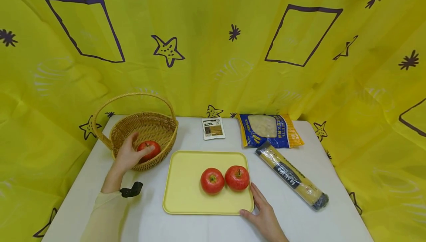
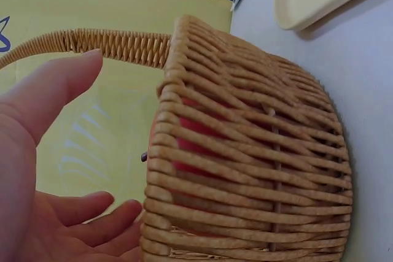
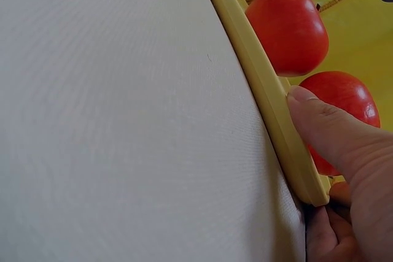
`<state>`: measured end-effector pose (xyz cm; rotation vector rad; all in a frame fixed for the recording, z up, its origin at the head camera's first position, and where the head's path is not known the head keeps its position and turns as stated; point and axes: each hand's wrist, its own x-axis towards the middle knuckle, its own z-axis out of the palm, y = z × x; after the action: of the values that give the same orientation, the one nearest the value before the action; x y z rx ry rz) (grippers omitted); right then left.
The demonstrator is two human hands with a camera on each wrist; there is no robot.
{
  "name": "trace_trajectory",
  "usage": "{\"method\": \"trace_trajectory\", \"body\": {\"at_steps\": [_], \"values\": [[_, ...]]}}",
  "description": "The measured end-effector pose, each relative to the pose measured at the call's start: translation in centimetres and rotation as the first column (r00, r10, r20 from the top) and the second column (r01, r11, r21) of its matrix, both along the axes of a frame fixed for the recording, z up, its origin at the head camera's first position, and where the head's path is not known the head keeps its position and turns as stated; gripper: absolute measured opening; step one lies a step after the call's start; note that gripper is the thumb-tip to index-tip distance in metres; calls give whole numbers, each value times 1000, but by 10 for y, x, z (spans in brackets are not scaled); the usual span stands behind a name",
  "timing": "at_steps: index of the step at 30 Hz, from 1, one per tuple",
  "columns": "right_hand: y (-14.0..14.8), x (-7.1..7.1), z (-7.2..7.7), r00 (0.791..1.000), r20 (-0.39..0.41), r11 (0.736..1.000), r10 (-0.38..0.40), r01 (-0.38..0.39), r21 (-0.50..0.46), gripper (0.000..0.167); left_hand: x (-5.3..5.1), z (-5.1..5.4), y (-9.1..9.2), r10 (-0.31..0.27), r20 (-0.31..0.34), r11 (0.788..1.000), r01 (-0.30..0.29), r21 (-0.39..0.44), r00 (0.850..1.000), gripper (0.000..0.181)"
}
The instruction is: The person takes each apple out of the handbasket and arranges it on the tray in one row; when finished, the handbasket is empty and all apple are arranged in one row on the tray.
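Note:
Over the wicker basket (image 1: 144, 118), my left hand (image 1: 128, 153) reaches in beside a red apple (image 1: 151, 149). Its thumb and fingers are spread apart in the left wrist view, and the apple shows only in part through the basket weave (image 2: 245, 151). The right hand (image 1: 264, 214) holds the near right corner of a yellow tray (image 1: 186, 197), thumb on the front rim and fingers along the right side. On that tray sit two more red apples, one (image 1: 212, 181) near the middle and another (image 1: 237, 178) by the right rim.
Behind the tray lies a small white and brown packet (image 1: 213, 128). To its right are a blue and yellow pasta bag (image 1: 269, 131) and a long spaghetti pack (image 1: 293, 175) set at a slant. A yellow patterned curtain (image 1: 206, 79) surrounds the white table (image 1: 149, 212).

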<state>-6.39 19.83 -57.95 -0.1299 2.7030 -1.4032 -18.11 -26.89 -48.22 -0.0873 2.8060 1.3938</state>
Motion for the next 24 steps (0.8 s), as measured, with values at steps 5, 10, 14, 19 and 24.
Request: {"method": "trace_trajectory", "body": {"at_steps": [5, 10, 14, 19, 24], "values": [[0, 0, 0, 1000, -8, 1000, -1, 2, 9, 97, -3, 1, -1, -25, 44, 999, 26, -28, 999, 105], [0, 0, 0, 1000, -3, 1000, -2, 2, 4, 97, -8, 1, -1, -38, 91, 996, 45, -74, 995, 107], [0, 0, 1, 1000, 8, 1000, -2, 2, 0, 97, -12, 1, -1, -44, 137, 995, 56, -84, 990, 109], [0, -1, 0, 1000, 16, 1000, -2, 2, -4, 97, -14, 1, -1, -60, 180, 995, 73, -65, 982, 110], [0, -1, 0, 1000, 13, 1000, -2, 2, -4, 97, -18, -2, -2, -75, 212, 995, 87, -47, 974, 112]]}}
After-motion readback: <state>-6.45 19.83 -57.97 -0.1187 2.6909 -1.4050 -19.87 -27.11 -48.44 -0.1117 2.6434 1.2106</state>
